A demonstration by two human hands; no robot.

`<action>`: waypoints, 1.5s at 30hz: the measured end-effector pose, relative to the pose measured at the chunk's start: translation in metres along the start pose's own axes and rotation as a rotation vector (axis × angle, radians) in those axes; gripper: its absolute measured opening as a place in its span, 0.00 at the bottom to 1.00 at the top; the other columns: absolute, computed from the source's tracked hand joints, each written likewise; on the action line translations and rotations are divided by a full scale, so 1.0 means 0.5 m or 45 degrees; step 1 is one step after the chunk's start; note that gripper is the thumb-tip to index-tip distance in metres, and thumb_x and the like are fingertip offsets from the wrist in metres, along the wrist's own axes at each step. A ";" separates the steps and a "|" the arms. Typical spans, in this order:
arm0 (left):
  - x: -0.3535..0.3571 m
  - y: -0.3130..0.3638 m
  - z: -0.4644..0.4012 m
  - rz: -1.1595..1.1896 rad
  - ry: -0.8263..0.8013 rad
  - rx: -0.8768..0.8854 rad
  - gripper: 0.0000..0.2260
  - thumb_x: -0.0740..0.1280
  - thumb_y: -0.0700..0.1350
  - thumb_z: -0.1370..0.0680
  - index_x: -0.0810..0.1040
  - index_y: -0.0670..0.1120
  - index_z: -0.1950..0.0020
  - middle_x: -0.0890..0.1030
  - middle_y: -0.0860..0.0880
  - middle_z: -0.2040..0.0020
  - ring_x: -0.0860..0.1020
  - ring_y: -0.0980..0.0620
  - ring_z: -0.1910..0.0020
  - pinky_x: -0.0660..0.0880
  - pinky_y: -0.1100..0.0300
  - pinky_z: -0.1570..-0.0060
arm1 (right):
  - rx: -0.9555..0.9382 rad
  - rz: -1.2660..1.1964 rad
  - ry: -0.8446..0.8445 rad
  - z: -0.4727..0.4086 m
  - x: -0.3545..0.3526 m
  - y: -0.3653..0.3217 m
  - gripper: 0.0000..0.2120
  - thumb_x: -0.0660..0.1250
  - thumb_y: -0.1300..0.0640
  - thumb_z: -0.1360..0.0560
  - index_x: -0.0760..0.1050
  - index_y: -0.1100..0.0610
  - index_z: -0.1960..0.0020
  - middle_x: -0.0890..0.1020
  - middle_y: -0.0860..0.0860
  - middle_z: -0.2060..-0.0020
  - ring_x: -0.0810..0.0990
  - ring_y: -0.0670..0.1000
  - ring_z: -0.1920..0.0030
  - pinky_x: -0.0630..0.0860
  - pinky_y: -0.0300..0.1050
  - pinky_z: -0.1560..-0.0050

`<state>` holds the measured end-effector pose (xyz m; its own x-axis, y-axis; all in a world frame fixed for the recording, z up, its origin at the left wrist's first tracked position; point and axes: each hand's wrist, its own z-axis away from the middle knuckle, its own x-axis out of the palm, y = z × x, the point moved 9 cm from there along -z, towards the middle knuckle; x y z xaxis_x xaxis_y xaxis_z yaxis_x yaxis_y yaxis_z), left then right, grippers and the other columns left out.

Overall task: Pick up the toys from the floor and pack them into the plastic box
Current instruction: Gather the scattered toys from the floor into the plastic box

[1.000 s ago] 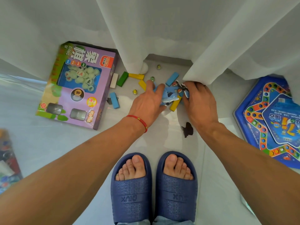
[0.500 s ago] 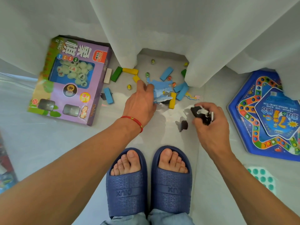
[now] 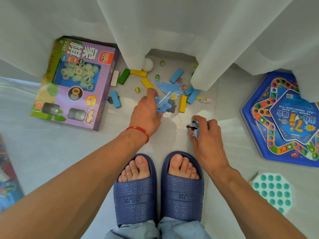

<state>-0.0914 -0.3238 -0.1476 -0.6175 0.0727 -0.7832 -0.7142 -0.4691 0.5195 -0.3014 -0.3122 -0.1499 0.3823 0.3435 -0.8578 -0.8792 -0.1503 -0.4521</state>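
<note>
The person bends over the pale floor (image 3: 51, 152), both arms reaching down past a pair of navy slippers (image 3: 158, 190). The left hand (image 3: 146, 114), a red string bracelet (image 3: 138, 131) at its wrist, pinches flat blue puzzle pieces (image 3: 163, 105) at the near edge of the scattered toys. The right hand (image 3: 205, 133) has its fingers curled round a small bunch of blue-and-dark puzzle pieces (image 3: 193, 126), lifted just off the floor. Beyond the hands, at the hem of the white curtain (image 3: 172, 31), lie wooden blocks: a green block (image 3: 123, 76), a yellow block (image 3: 183, 104), a blue block (image 3: 115, 99), with marbles (image 3: 137, 89) among them. A purple Chinese chess box (image 3: 77, 83) lies toward the left, a blue board game (image 3: 284, 118) toward the right. The plastic box does not show in this view.
</note>
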 end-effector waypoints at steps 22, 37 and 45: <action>-0.166 -0.094 0.342 1.236 -0.083 -0.644 0.05 0.73 0.38 0.26 0.79 0.45 0.53 0.77 0.53 0.69 0.73 0.61 0.77 0.68 0.69 0.76 | 0.158 -0.257 -0.571 0.034 -0.106 -0.127 0.14 0.66 0.64 0.23 0.71 0.53 0.40 0.79 0.56 0.51 0.81 0.57 0.57 0.82 0.57 0.51; -0.533 -0.501 0.926 1.965 0.532 -0.936 0.03 0.67 0.35 0.23 0.78 0.40 0.50 0.78 0.45 0.63 0.76 0.51 0.68 0.72 0.63 0.76 | -0.625 -0.270 -1.375 0.470 -0.172 -1.053 0.15 0.64 0.71 0.24 0.80 0.57 0.43 0.82 0.54 0.55 0.80 0.51 0.58 0.80 0.46 0.57; -0.584 -0.516 0.938 2.136 0.422 -0.876 0.13 0.65 0.40 0.22 0.71 0.39 0.38 0.72 0.36 0.41 0.75 0.34 0.40 0.73 0.40 0.36 | -0.299 -0.576 -1.194 0.496 -0.071 -1.131 0.29 0.78 0.48 0.30 0.68 0.41 0.35 0.73 0.46 0.36 0.76 0.50 0.39 0.77 0.48 0.39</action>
<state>0.1188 0.1889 0.1072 -0.3091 -0.9098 0.2769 0.8066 -0.0965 0.5831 0.1117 -0.0095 0.1968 0.1998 0.9733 -0.1126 -0.5955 0.0294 -0.8029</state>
